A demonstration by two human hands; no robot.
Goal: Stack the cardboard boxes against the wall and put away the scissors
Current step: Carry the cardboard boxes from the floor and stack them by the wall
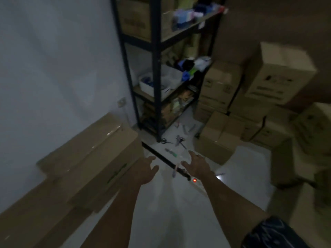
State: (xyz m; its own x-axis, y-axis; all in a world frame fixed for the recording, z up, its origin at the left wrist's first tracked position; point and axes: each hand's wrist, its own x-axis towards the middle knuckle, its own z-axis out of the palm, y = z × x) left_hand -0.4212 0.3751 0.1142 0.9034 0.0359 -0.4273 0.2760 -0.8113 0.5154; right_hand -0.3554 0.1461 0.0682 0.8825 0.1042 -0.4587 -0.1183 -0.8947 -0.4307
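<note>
Both hands extend forward above the white floor [170, 203], holding nothing. Left hand [146, 170]: fingers spread and relaxed, just beside the flattened cardboard boxes [86, 158] that lie along the wall [53, 68]. Right hand [196, 165]: fingers spread, above a dark strip [161, 156] lying on the floor. Scissors [180, 140] lie on the floor near the foot of the metal shelf [157, 68]. Further cardboard boxes [220, 136] stand stacked at right.
</note>
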